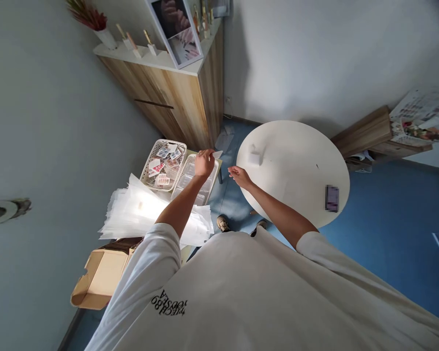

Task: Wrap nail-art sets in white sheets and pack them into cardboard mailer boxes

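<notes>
My left hand [204, 163] pinches a card [217, 154] by the right basket's [215, 176] far corner; right hand [240, 176] near, fingers loosely curled, can't tell if holding anything. Risk: slack pinch could drop card to floor [227, 202].

A card [218, 154] showed white, as did sheets [126, 214] and an oval table [296, 146], while packets [156, 169] in a white, hole-patterned basket [149, 160] bore pink, red and blue prints. Streaked brown wood grain lined the cabinet [190, 97], the floor [380, 209] was blue, and black lettering [169, 303] marked a pale T-shirt [241, 282].
</notes>
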### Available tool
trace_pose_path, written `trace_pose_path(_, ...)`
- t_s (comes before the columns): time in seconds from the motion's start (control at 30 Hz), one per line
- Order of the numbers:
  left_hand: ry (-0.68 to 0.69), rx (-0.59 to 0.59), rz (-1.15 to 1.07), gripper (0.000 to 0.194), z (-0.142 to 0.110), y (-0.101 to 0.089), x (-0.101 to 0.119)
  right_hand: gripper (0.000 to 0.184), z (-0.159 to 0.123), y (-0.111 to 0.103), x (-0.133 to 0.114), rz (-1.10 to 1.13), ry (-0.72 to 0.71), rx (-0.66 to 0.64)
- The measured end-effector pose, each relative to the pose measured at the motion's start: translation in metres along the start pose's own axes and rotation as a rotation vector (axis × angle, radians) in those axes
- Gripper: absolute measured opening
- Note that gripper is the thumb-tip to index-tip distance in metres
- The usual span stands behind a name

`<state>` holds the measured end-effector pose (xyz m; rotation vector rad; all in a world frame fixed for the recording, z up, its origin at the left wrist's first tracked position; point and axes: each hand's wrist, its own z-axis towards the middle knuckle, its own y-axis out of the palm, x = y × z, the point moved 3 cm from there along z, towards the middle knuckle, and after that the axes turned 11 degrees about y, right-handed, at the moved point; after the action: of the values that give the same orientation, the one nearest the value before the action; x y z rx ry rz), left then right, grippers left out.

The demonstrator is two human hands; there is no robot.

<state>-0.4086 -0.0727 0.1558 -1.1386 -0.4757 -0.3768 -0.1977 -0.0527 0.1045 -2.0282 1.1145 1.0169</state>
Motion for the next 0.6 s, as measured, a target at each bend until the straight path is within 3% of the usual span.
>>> trace_pose_path(0.17, 0.122, -0.123, -0.141, 0.027, 0.001, 0.071, 0.089, 0.020, -0.022, -0.085, 0.022, 0.351, 0.283, 0.083)
trace_pose_path(0.27, 0.185, -0.215, -0.221, 0.026, -0.005, 0.117, 0.146, 0.028, -0.038, -0.145, 0.044, 0.506, 0.362, 0.096)
trace_pose_path(0.37, 0.204, -0.273, -0.295, 0.026, -0.014, 0.162, 0.196, 0.021, -0.054, -0.205, 0.075, 0.584, 0.408, 0.160)
trace_pose_path(0.5, 0.218, -0.326, -0.379, 0.025, -0.030, 0.216, 0.249, 0.013, -0.073, -0.272, 0.118, 0.640, 0.422, 0.261)
trace_pose_path(0.6, 0.198, -0.386, -0.382, 0.025, -0.043, 0.250, 0.276, 0.015, -0.086, -0.307, 0.143, 0.637, 0.420, 0.308)
